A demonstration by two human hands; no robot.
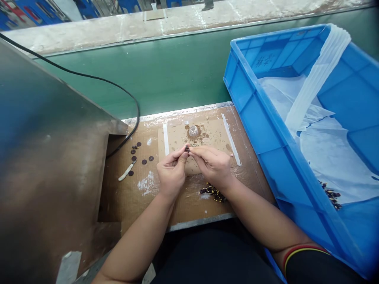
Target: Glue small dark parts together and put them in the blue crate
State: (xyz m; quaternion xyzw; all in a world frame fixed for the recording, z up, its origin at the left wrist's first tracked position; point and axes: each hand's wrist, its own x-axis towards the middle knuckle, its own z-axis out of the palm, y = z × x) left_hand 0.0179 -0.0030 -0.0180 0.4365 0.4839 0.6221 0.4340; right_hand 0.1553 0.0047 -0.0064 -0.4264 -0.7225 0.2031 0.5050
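My left hand (173,170) and my right hand (213,163) meet over the cardboard-topped bench. Pinched between their fingertips is a small dark brown part (187,149), too small to name. Both hands are closed on it. Below my right wrist lies a pile of small black-and-yellow parts (213,192), partly hidden by the forearm. Just beyond the fingertips, a small clear cup-like piece (193,131) stands in a brown stain on a taped cardboard sheet (174,136). To the left, several dark discs (144,162) are scattered near a white-handled knife (127,170).
A large blue crate (251,114) with white sheets (328,154) and some dark parts (331,195) stands on the right. A metal housing (53,157) fills the left side, with a black cable (97,78) looping over it. Behind the bench runs a green belt (166,71).
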